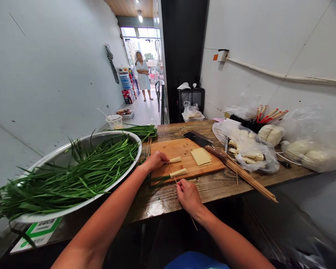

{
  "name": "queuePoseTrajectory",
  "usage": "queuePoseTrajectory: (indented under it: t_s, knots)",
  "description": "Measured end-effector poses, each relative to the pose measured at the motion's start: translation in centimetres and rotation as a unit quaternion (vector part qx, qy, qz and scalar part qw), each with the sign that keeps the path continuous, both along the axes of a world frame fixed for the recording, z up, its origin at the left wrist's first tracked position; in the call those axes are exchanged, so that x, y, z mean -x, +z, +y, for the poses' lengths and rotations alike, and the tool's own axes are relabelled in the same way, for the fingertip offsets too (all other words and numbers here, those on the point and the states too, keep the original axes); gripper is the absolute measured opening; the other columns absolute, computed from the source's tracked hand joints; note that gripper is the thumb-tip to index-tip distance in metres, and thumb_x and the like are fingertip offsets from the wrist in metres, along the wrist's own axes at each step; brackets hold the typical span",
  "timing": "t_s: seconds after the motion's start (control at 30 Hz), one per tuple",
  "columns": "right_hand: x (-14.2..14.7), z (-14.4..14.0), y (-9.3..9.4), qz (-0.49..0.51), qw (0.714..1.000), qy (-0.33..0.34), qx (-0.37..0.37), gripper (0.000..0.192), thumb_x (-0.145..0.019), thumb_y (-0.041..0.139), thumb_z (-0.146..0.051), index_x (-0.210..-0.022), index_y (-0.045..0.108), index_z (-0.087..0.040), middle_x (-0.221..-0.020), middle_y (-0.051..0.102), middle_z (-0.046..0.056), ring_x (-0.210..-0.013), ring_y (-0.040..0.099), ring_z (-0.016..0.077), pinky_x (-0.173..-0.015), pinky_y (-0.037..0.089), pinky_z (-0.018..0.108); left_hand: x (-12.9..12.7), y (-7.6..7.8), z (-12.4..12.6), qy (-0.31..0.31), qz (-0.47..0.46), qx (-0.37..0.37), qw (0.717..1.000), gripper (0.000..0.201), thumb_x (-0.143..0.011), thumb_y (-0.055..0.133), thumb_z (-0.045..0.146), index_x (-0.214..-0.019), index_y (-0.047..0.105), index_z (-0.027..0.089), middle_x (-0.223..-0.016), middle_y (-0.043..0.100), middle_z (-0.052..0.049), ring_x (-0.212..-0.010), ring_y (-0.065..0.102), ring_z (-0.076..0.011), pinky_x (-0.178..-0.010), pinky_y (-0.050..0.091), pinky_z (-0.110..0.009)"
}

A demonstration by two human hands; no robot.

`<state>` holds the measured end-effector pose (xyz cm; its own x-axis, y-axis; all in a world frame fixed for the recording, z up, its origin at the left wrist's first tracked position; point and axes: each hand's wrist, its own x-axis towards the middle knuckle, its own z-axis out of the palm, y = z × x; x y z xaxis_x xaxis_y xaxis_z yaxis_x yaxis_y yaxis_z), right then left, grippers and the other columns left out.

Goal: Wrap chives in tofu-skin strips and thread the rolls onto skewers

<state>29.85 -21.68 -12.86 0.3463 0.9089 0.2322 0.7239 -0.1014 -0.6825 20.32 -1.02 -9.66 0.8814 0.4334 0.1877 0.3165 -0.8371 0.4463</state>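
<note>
1. Pressing down on the upper roll (175,160), the left hand (156,160) is resting on the cutting board (184,149), its grip closed, fingertips together on the roll's near end.
2. Pinching a thin skewer (173,176), the right hand (188,195) is hovering over the bench (221,185) edge just in front of the board, its grip clamped on the stick; the skewer's back end is sticking out below the wrist.
3. The skewer is running up toward the two rolls; whether its tip is already inside the upper roll, I cannot tell from here.
4. A second roll (178,172), with green leaves poking out of its left end, is lying on the board just below the first, close beside the skewer.
5. A stack of flat pale sheets (201,157) is sitting on the right part of the board, apart from both rolls.
6. A cleaver (203,141) is lying across the board's far right corner, its wooden handle pointing right.
7. A bundle of skewers (249,177) is lying on the bench to the right of the board.
8. A big metal basin (58,157) heaped with chives (81,175) is standing to the left, its rim near the left forearm.
9. Plastic bags (249,149) with pale lumps inside are crowding the right end of the bench.
10. A person (143,76) is standing far down the corridor.
</note>
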Motion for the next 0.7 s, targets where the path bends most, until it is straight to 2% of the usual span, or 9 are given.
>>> queuePoseTrajectory:
  t_s: [0.1, 0.3, 0.53, 0.7]
  knots:
    - [0.0, 0.0, 0.0, 0.002, 1.0, 0.0, 0.0, 0.019, -0.08, 0.044, -0.014, -0.071, 0.06, -0.015, -0.062, 0.063, 0.003, -0.057, 0.057, 0.0124, -0.054, 0.033, 0.021, 0.1, 0.1, -0.2, 0.015, 0.009, -0.01, 1.0, 0.019, -0.075, 0.056, 0.014, -0.084, 0.072, 0.015, -0.083, 0.071, -0.007, -0.076, 0.063, -0.0136, -0.071, 0.046, -0.021]
    - [0.1, -0.4, 0.2, 0.002, 1.0, -0.003, -0.002, 0.018, -0.08, 0.044, -0.014, -0.072, 0.06, -0.015, -0.067, 0.065, 0.004, -0.063, 0.059, 0.0138, -0.059, 0.035, 0.022, -0.1, 0.5, -0.1, -0.002, 0.049, -0.004, 0.999, 0.016, -0.074, 0.059, 0.02, -0.081, 0.073, 0.016, -0.083, 0.071, -0.004, -0.072, 0.062, -0.0124, -0.067, 0.045, -0.019]
    - [-0.1, -0.9, 0.6, 0.018, 1.0, -0.005, 0.006, 0.018, -0.081, 0.044, -0.014, -0.074, 0.061, -0.015, -0.068, 0.065, 0.004, -0.064, 0.059, 0.0137, -0.059, 0.035, 0.022, -0.3, -0.3, 0.2, 0.015, 0.049, -0.027, 0.998, 0.019, -0.073, 0.058, 0.015, -0.085, 0.072, 0.013, -0.084, 0.071, -0.007, -0.076, 0.062, -0.0143, -0.071, 0.044, -0.02]
    - [-0.2, -0.5, 0.6, 0.01, 1.0, -0.003, 0.013, 0.018, -0.08, 0.044, -0.014, -0.073, 0.06, -0.015, -0.066, 0.065, 0.004, -0.061, 0.058, 0.0135, -0.058, 0.034, 0.022, -0.2, -0.5, -0.1, 0.004, 0.05, -0.045, 0.998, 0.02, -0.073, 0.055, 0.014, -0.083, 0.072, 0.016, -0.08, 0.07, -0.004, -0.075, 0.06, -0.0131, -0.07, 0.042, -0.019]
